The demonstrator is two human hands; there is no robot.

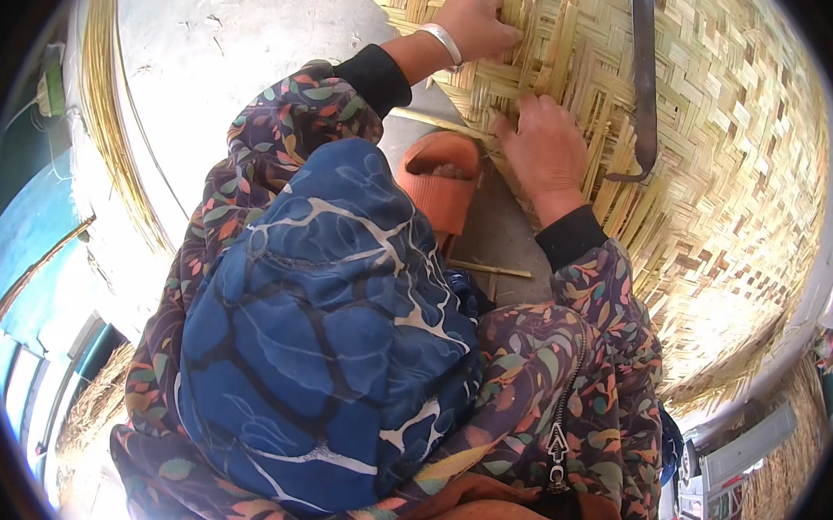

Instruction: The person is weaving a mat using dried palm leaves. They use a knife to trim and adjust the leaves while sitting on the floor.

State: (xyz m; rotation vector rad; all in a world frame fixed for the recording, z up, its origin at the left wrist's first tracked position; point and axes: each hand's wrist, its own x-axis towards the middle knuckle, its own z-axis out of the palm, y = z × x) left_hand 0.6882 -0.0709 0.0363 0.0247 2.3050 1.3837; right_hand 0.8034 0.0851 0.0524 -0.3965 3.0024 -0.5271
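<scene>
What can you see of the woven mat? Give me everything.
The woven mat is pale straw-yellow, made of flat strips that look like split bamboo, interlaced, with scattered brown patches at lower right. It lies spread on the grey floor, running past the picture's top edge. Strips look looser near its left edge, where the left hand and right hand touch it. A dark, hook-tipped tool appears to rest on it.

Straw-coloured woven mat, ragged-edged, flat on the grey floor
</scene>
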